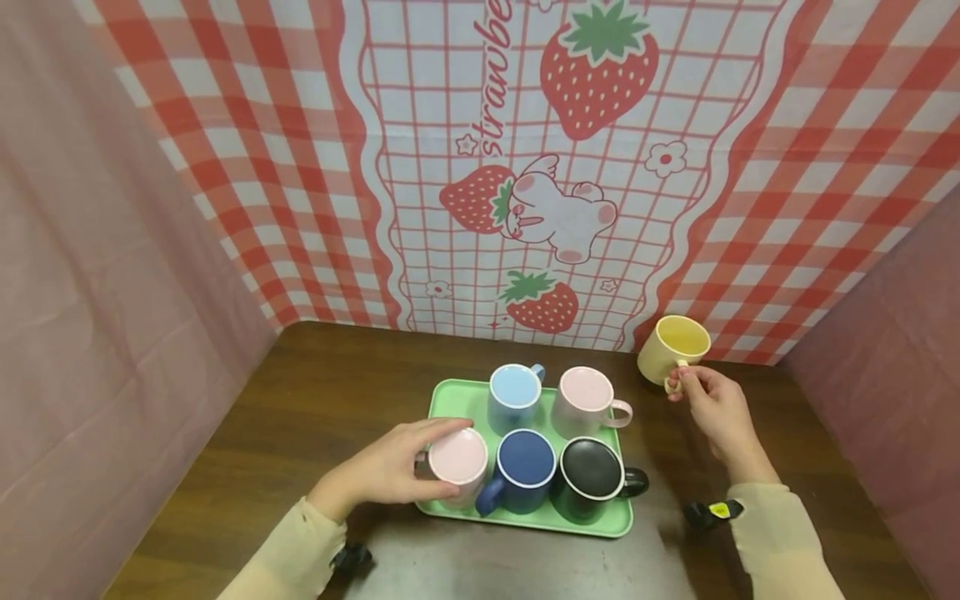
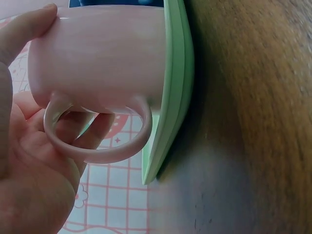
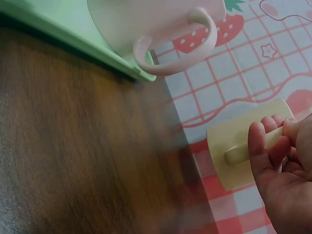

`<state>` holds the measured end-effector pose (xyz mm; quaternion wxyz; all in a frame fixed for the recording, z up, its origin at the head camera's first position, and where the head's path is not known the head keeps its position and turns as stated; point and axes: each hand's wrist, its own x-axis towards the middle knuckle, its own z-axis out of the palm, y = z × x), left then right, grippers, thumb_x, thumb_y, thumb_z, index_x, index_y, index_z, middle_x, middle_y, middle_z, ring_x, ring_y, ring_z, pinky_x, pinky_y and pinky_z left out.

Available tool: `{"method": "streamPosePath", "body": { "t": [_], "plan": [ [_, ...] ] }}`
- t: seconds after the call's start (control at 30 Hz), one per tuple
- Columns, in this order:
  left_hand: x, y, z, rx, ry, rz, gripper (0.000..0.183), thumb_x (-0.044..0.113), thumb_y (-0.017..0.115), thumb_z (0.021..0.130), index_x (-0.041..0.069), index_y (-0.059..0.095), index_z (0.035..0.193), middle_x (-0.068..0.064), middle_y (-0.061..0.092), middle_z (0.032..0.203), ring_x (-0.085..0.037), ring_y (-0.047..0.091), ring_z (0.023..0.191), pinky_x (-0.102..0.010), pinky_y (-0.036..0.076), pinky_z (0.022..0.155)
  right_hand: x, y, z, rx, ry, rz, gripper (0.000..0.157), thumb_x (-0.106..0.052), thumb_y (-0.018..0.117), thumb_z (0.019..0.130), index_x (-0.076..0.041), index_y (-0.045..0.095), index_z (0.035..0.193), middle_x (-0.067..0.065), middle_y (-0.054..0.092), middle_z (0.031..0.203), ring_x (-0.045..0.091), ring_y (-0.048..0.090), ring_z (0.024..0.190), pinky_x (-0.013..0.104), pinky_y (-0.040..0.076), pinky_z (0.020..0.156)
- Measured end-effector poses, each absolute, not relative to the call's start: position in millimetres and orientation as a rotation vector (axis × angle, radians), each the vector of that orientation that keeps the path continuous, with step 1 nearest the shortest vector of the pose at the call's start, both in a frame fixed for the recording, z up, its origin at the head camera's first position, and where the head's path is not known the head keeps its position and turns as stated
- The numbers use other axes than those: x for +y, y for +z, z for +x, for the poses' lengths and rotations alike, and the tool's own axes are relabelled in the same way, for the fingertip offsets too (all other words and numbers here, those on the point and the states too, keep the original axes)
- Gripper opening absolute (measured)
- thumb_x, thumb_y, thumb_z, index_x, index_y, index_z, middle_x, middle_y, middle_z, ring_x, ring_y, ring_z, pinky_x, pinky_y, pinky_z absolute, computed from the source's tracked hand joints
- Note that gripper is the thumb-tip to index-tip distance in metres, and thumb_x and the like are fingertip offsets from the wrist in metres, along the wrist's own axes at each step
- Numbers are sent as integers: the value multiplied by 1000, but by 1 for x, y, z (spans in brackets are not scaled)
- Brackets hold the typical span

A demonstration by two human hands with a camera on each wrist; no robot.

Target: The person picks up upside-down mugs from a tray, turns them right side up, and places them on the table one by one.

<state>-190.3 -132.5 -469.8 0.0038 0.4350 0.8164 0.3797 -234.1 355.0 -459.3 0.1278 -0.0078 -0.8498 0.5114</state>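
The handle of a yellow mug [image 1: 658,358] was pinched by the right hand [image 1: 716,412], and the mug was held above the wooden table [image 1: 300,400], right of the green tray [image 1: 461,400]. A pink mug [image 1: 459,458] on the tray's near-left corner, beside a dark blue mug [image 1: 527,462], was clasped between thumb and fingers of the left hand [image 1: 393,462].

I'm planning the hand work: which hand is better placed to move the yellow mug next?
Right hand, most likely: it grips the yellow mug by its handle, while the left hand holds the front-left pink mug on the tray.
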Motion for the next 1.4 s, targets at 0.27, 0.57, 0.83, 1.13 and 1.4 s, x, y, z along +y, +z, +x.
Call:
{"method": "streamPosePath", "body": {
  "t": [0.27, 0.57, 0.83, 1.13, 1.4],
  "plan": [
    [-133, -470, -190, 2545, 1197, 1330, 80, 48, 82, 83, 13, 50, 148, 4, 61, 133, -11, 61, 112, -32, 54, 91, 359, -466, -241, -2472, 1519, -40, 42, -25, 51, 107, 15, 61, 117, 2, 67, 93, 3, 64, 74, 20, 57, 70],
    [-132, -473, -191, 2543, 1197, 1342, 80, 47, 82, 83, 14, 49, 148, 4, 61, 134, -11, 61, 114, -32, 54, 91, 364, -478, -243, -2477, 1492, -83, 44, -27, 50, 107, 14, 62, 116, -1, 67, 92, 4, 64, 76, 25, 59, 70],
    [-133, -473, -191, 2553, 1186, 1333, 81, 49, 81, 83, 18, 49, 149, 4, 61, 134, -11, 61, 113, -33, 54, 92, 363, -484, -243, -2519, 1462, -129, 45, -29, 49, 107, 12, 64, 116, 11, 68, 97, 5, 64, 76, 25, 59, 71],
    [-135, -473, -190, 2545, 1197, 1334, 80, 47, 82, 83, 17, 49, 149, 4, 62, 132, -11, 61, 111, -32, 55, 89, 362, -486, -244, -2537, 1436, -122, 44, -30, 49, 107, 11, 65, 115, 15, 67, 98, 5, 64, 74, 23, 58, 70],
    [-135, -473, -191, 2511, 1229, 1330, 80, 45, 82, 83, 16, 48, 149, 2, 61, 133, -12, 61, 112, -30, 56, 88, 363, -486, -244, -2521, 1485, -141, 45, -30, 50, 107, 12, 63, 116, 6, 68, 94, 6, 65, 73, 25, 59, 68]
  ]
}}
